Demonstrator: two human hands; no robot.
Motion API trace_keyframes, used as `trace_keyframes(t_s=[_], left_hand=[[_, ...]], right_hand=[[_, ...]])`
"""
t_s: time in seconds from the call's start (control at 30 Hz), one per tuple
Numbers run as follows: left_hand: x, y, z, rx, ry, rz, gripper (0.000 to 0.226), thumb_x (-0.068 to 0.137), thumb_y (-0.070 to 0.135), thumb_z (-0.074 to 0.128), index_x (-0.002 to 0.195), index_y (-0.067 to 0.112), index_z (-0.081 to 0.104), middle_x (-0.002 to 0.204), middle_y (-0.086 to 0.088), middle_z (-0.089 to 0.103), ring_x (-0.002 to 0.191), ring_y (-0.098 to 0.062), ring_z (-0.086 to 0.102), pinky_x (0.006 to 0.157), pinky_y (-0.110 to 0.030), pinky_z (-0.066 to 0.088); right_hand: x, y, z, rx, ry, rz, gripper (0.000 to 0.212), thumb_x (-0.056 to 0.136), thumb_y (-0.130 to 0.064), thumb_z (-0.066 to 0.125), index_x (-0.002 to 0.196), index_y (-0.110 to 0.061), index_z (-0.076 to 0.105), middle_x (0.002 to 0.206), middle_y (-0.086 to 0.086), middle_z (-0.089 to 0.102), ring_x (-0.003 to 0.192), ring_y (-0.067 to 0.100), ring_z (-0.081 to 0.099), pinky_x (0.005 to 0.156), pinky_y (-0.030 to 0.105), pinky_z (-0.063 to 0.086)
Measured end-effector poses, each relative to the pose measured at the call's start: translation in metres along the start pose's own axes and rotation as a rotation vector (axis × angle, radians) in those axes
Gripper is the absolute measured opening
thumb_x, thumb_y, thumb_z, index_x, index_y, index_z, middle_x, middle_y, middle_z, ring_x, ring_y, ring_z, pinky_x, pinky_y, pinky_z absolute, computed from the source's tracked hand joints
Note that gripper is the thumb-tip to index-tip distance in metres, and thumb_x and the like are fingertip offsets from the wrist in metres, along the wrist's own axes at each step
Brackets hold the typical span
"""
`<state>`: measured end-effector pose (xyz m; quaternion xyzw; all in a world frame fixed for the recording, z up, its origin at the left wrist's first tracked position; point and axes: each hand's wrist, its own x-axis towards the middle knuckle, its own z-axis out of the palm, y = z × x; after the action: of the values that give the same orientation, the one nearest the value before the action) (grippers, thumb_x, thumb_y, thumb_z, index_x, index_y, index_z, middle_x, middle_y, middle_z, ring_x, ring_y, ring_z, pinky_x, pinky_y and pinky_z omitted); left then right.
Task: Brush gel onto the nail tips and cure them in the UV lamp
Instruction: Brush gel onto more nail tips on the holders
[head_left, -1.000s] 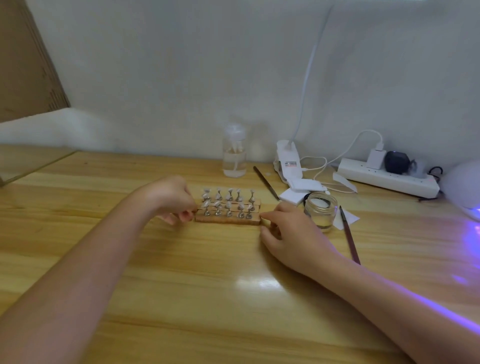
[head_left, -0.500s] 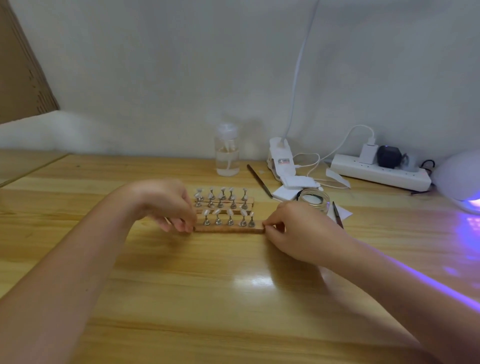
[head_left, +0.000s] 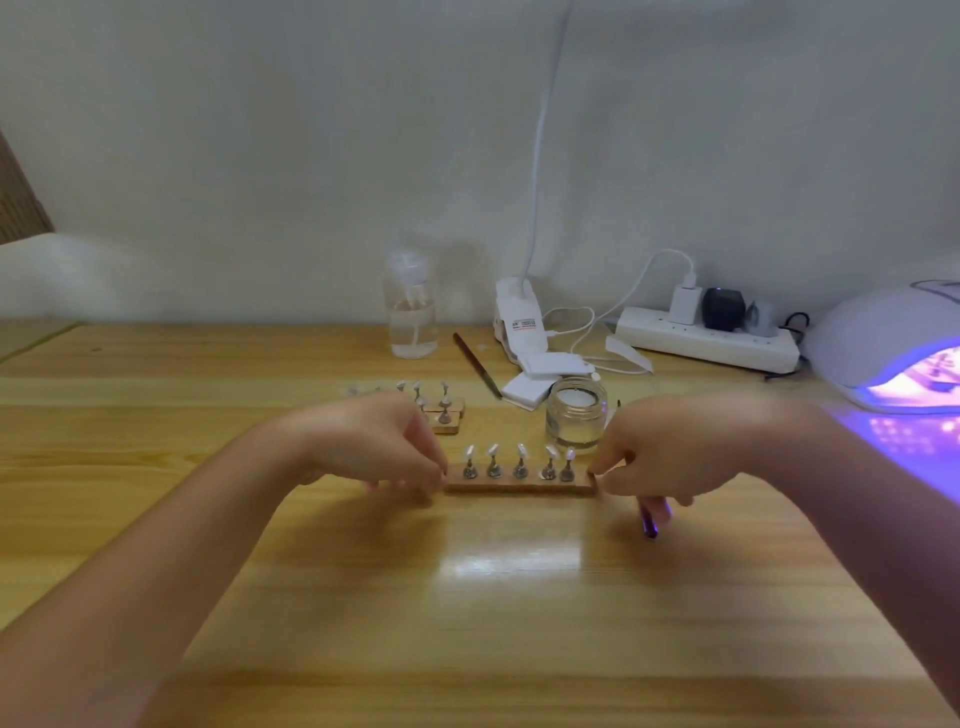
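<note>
The left hand (head_left: 379, 447) reaches in from the lower left, its fingers curled down and pinching the left end of a narrow wooden strip (head_left: 519, 486) that lies on the pale wooden table (head_left: 467, 623). Five pale nail tips on small metal stands (head_left: 519, 462) rise in a row along the strip. Behind the left hand sits a second wooden holder with more nail tips on stands (head_left: 441, 410), partly hidden by the knuckles. Further back, near the wall, stands a clear plastic pump bottle (head_left: 410, 312). To its right a thin dark brush (head_left: 475, 364) lies at a slant on the table, beside a white clip-on lamp base (head_left: 519, 322) and some white pads (head_left: 540, 374). A small open glass jar (head_left: 575, 421) stands just behind the right end of the strip. The right hand (head_left: 675, 447) comes in from the lower right, its fingertips pinching the strip's right end; a slim dark handle (head_left: 648, 519) pokes out beneath this hand, and how it is held cannot be seen. Along the wall lies a white power strip (head_left: 706, 340) with plugs in it. At the far right edge sits a white domed UV lamp (head_left: 883, 343), its opening glowing violet and casting purple light onto the table and the right forearm.
</note>
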<state>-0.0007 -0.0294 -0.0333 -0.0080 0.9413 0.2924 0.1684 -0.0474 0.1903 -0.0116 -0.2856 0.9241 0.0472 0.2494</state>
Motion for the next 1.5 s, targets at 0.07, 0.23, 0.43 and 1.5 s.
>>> trace_keyframes(t_s=[0.07,0.23,0.43,1.5], left_hand=[[0.005,0.005,0.011,-0.027,0.047,0.037,0.009,0.082,0.023,0.064,0.083,0.026,0.073,0.069,0.014,0.068,0.058,0.003,0.055,0.054,-0.014,0.043],[0.012,0.01,0.028,-0.023,0.107,0.054,0.024,0.088,0.026,0.054,0.088,0.008,0.07,0.082,0.003,0.055,0.071,-0.013,0.05,0.067,-0.025,0.041],[0.015,0.012,0.037,0.012,0.187,0.11,0.007,0.089,0.024,0.053,0.082,0.022,0.053,0.084,-0.002,0.048,0.077,-0.011,0.044,0.061,-0.022,0.031],[0.034,0.008,0.061,-0.358,0.508,0.215,0.006,0.078,0.024,0.07,0.079,0.03,0.069,0.038,0.014,0.037,0.04,0.0,0.037,0.06,-0.021,0.034]], right_hand=[[-0.003,0.01,-0.002,0.006,-0.028,0.025,0.029,0.096,-0.027,0.04,0.112,-0.015,0.061,0.06,-0.01,0.059,0.042,-0.001,0.047,0.064,0.024,0.041],[-0.003,0.022,-0.004,0.024,-0.065,0.085,0.035,0.097,-0.028,0.041,0.13,-0.024,0.049,0.062,-0.012,0.059,0.05,0.002,0.048,0.055,0.017,0.041],[0.002,0.028,-0.003,0.06,-0.033,0.09,0.031,0.096,-0.028,0.041,0.125,-0.02,0.053,0.063,-0.01,0.058,0.049,0.004,0.046,0.041,0.013,0.036],[0.029,0.057,0.003,0.696,0.451,0.128,0.02,0.088,-0.023,0.055,0.077,-0.008,0.064,0.052,-0.001,0.065,0.034,0.005,0.045,0.035,0.014,0.035]])
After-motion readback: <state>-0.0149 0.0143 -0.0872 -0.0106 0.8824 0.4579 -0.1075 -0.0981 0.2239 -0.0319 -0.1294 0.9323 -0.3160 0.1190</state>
